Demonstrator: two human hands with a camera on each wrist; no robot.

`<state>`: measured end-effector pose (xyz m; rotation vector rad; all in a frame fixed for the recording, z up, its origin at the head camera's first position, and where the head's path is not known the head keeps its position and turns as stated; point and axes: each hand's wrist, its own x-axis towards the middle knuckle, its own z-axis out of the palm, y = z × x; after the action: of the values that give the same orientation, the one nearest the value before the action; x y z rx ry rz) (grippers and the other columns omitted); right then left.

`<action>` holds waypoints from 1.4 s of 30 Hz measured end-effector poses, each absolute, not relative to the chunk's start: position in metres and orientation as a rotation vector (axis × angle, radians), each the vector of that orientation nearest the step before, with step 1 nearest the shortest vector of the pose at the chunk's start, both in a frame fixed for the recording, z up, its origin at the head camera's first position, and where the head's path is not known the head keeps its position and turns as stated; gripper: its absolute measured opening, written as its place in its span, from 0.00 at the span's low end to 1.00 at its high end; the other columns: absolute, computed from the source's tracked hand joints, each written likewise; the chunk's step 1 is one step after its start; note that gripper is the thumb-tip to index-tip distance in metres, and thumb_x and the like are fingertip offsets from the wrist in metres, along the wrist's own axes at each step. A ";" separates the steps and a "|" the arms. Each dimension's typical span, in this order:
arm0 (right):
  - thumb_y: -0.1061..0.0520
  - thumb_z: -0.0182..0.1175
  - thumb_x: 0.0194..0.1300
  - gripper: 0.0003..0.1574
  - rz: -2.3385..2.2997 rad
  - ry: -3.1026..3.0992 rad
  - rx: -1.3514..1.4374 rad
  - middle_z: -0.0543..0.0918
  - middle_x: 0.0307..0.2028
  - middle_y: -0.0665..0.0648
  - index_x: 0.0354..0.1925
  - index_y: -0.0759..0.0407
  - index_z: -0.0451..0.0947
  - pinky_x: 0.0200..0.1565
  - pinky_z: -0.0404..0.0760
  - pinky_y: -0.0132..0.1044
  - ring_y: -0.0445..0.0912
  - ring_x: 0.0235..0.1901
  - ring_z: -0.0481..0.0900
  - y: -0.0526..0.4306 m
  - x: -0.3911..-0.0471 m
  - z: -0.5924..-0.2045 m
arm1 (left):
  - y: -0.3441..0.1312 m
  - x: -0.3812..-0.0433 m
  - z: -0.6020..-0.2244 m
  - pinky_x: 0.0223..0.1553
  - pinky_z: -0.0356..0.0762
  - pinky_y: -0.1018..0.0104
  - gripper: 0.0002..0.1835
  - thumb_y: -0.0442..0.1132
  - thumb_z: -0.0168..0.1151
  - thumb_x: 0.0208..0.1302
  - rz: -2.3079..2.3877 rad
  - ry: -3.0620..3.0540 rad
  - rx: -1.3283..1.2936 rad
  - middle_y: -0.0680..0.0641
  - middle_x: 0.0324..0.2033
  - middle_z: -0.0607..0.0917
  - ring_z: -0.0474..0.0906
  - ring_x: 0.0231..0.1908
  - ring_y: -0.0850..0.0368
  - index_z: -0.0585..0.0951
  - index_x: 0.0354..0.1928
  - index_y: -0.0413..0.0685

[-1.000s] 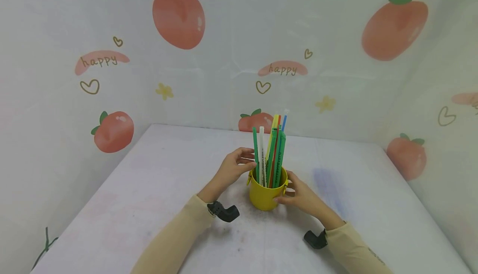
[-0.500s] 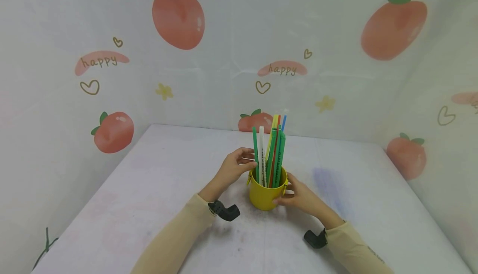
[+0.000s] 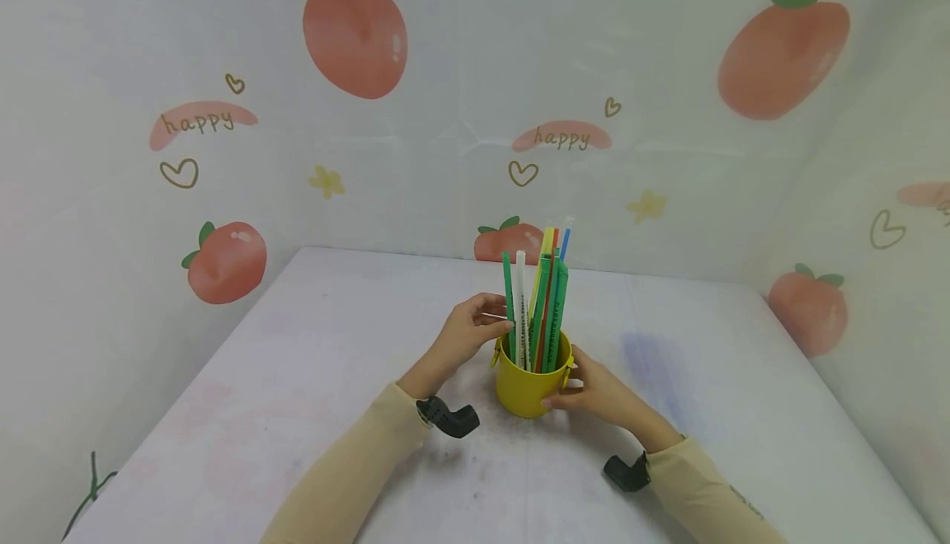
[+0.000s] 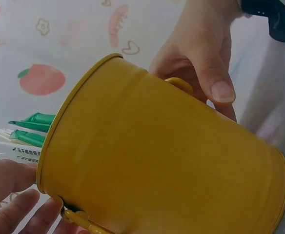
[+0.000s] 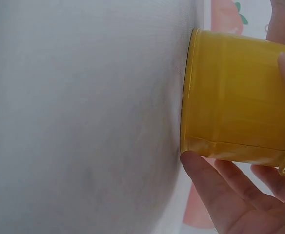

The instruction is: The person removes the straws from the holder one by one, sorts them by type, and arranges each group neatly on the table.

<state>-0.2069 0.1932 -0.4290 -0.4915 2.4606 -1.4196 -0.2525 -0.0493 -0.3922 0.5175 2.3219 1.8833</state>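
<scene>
A yellow bucket (image 3: 524, 396) of slender sticks (image 3: 552, 313) stands on the table (image 3: 282, 412). My left hand (image 3: 458, 333), loosely spread, lies at its rim; my right hand (image 3: 604, 389), wide and relaxed, rests against its side. The backdrop (image 3: 445, 148) reads "happy". Only the left wrist view enlarges the white wrapper (image 4: 15, 150), its dark characters too small to read.

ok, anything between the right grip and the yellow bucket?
Nothing separate visible. The right grip is at the yellow bucket, one fingertip apparently touching its base edge. Only the bucket's own handle loop sits by its fingers.
</scene>
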 end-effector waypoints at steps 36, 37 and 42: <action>0.49 0.74 0.52 0.62 -1.300 2.484 -0.560 0.71 0.64 0.63 0.74 0.59 0.50 0.59 0.73 0.59 0.61 0.58 0.75 0.197 -0.216 -0.432 | -0.047 -0.253 -0.397 0.45 0.81 0.66 0.13 0.34 0.64 0.63 1.929 2.273 0.506 0.42 0.44 0.82 0.81 0.40 0.58 0.79 0.48 0.38; 0.49 0.74 0.52 0.61 -1.298 2.482 -0.557 0.71 0.64 0.63 0.74 0.59 0.50 0.59 0.73 0.59 0.61 0.58 0.75 0.197 -0.216 -0.431 | -0.047 -0.253 -0.397 0.44 0.81 0.66 0.12 0.34 0.64 0.63 1.929 2.275 0.505 0.42 0.44 0.82 0.80 0.40 0.58 0.79 0.48 0.38; 0.48 0.74 0.52 0.62 -1.284 2.481 -0.537 0.71 0.64 0.62 0.74 0.58 0.50 0.60 0.73 0.59 0.60 0.58 0.75 0.197 -0.217 -0.431 | -0.047 -0.253 -0.397 0.45 0.81 0.65 0.12 0.36 0.64 0.64 1.918 2.289 0.501 0.42 0.44 0.83 0.81 0.41 0.57 0.80 0.47 0.38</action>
<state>-0.2168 0.1972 -0.4313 -0.5372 2.4808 -1.2839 -0.2527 -0.0468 -0.3969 0.5009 2.2890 1.9180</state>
